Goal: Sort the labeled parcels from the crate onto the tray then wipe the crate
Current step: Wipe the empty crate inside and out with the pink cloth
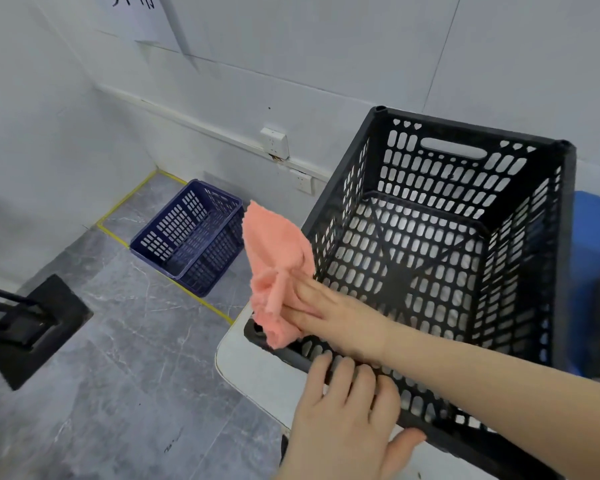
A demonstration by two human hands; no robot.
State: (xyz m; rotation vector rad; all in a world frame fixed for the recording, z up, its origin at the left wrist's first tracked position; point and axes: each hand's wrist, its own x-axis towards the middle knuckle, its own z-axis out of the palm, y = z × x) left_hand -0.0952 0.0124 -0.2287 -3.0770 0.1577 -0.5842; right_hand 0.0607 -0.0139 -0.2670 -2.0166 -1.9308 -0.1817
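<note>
A black perforated crate (566, 237) stands on a white table (253, 372), and I see nothing inside it. My right hand (336, 317) reaches across from the right and holds a pink cloth (274, 258) against the crate's left wall, near its front-left corner. The cloth bunches between the fingers and sticks up past the rim. My left hand (340, 417) grips the crate's near rim, fingers curled over the top edge and thumb on the outer side. No parcels or tray are in view.
A dark blue plastic basket (187, 237) sits on the grey floor by the wall, inside yellow tape lines. A black stand base (32, 327) lies at the left. A blue object (594, 233) is behind the crate on the right.
</note>
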